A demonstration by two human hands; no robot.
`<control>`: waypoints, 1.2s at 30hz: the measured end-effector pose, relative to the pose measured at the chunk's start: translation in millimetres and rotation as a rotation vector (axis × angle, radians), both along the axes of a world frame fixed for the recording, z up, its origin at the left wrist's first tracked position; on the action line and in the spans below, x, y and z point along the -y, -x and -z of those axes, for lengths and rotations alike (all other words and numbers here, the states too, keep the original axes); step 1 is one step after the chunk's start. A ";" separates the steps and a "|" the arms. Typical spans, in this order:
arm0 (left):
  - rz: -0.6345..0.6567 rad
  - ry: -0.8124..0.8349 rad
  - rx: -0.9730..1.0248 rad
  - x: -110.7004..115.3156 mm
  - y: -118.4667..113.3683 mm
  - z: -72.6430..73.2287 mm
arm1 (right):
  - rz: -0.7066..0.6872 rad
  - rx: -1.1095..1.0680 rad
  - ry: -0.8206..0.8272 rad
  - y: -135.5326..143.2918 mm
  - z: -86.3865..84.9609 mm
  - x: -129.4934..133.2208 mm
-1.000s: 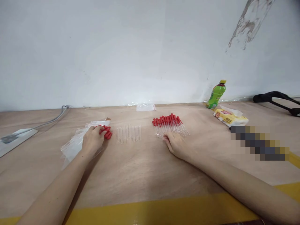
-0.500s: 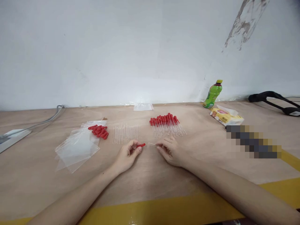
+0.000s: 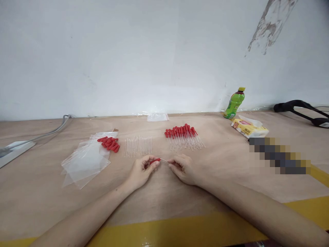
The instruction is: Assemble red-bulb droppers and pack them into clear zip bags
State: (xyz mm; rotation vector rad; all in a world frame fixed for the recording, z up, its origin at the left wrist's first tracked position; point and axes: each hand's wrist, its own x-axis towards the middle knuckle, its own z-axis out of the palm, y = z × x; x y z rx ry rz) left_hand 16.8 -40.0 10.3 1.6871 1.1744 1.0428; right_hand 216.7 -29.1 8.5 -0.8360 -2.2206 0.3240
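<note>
Between the brown-covered desk's [image 3: 144,202] front and back edges, our left hand [image 3: 142,171] pinches a red rubbery bulb [image 3: 155,161], our right hand [image 3: 183,168] a thin clear tube [image 3: 163,160], end to end, seemingly for alignment.

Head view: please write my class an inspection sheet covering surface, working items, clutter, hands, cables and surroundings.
Surface: brown covering, yellow band along the near edge.
Working items: loose red bulbs partly over clear bags; row of clear tubes; bulb-topped droppers.
Clutter: green bottle, tissue pack, black frame, pixelated object.
Hands: left hand holds a red bulb; right hand holds a clear tube, its end at the bulb; whether inserted, cannot tell.
Cables: grey cable at left, meeting a white strip.
Surroundings: pale wall, peeling patch upper right.
</note>
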 end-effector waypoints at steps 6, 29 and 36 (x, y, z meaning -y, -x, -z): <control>-0.032 0.017 0.060 -0.8 0.7 0.6 | -0.034 -0.036 0.032 3.7 3.2 0.8; 0.037 -0.315 -0.386 10.4 1.7 -10.0 | -0.047 0.042 -0.203 -7.5 3.4 -10.1; 0.081 -0.329 -0.417 12.7 1.9 -9.4 | -0.084 0.073 -0.136 -2.3 3.5 -5.8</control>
